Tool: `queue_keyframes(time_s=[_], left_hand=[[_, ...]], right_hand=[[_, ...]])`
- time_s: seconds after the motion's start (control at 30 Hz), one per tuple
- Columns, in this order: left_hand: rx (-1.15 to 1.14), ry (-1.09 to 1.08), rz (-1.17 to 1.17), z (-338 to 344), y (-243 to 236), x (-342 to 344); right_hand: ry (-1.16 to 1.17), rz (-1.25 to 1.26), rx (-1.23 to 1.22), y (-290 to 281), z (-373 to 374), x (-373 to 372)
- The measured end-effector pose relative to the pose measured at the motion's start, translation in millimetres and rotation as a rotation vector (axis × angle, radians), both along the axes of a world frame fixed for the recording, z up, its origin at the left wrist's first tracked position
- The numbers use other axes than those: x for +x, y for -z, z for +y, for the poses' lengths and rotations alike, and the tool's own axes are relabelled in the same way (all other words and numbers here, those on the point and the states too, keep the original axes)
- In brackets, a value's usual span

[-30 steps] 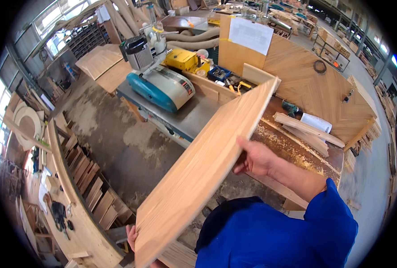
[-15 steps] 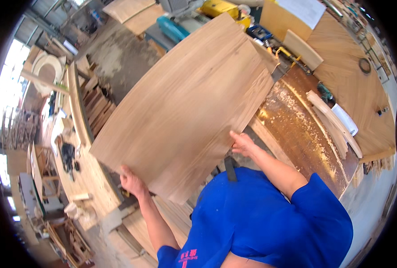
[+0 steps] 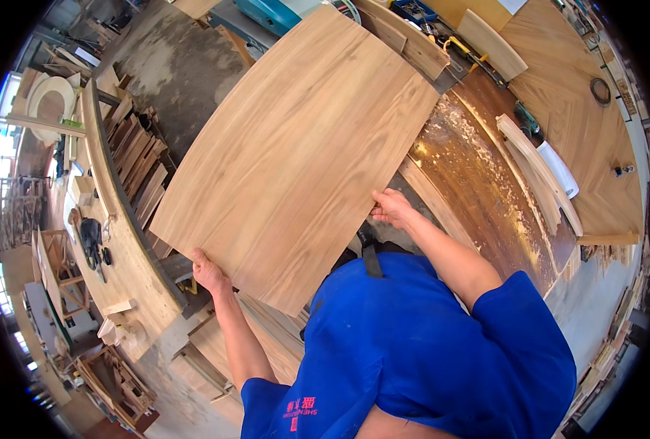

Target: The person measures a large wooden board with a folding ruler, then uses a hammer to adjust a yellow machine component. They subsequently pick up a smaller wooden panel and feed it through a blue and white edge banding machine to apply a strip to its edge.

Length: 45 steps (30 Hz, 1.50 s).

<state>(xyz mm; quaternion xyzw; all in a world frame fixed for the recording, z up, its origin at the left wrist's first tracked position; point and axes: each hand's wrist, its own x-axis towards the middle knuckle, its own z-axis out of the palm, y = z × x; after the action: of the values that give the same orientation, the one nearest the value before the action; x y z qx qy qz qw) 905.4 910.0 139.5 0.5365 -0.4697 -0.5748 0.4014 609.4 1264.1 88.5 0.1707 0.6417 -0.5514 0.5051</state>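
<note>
We hold a large wooden panel [image 3: 296, 154] flat in the air, above the sawdust-strewn workbench [image 3: 486, 183] and its left edge. Our right hand [image 3: 392, 208] grips the panel's near right edge, fingers curled under it. Our left hand [image 3: 209, 272] clamps its near left corner, fingers wrapped beneath. Curved wooden strips [image 3: 541, 172] lie toward the bench's right side.
</note>
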Motion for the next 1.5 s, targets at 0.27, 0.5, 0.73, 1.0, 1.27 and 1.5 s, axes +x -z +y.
queue_keyframes(time_s=[0.27,0.5,0.73,1.0,1.27,1.5], left_hand=[[0.006,-0.008,-0.03,-3.0,13.0,7.2],[0.108,0.07,-0.174,-9.0,47.8,30.8],[0.374,0.163,-0.301,-21.4,106.8,42.0],[0.798,0.306,-0.102,-11.1,101.0,84.4],[0.835,0.402,0.004,107.4,86.0,117.9],[0.633,0.286,-0.19,120.2,71.2,90.1]], right_hand=[[-0.025,-0.013,-0.022,14.2,11.3,12.4],[-0.013,-0.176,-0.09,4.8,55.1,55.8],[-0.057,-0.154,0.074,-0.1,66.4,53.1],[-0.093,-0.134,0.011,4.9,65.9,50.4],[-0.194,-0.102,0.083,9.6,61.9,48.6],[-0.606,0.772,0.235,1.1,84.0,0.2]])
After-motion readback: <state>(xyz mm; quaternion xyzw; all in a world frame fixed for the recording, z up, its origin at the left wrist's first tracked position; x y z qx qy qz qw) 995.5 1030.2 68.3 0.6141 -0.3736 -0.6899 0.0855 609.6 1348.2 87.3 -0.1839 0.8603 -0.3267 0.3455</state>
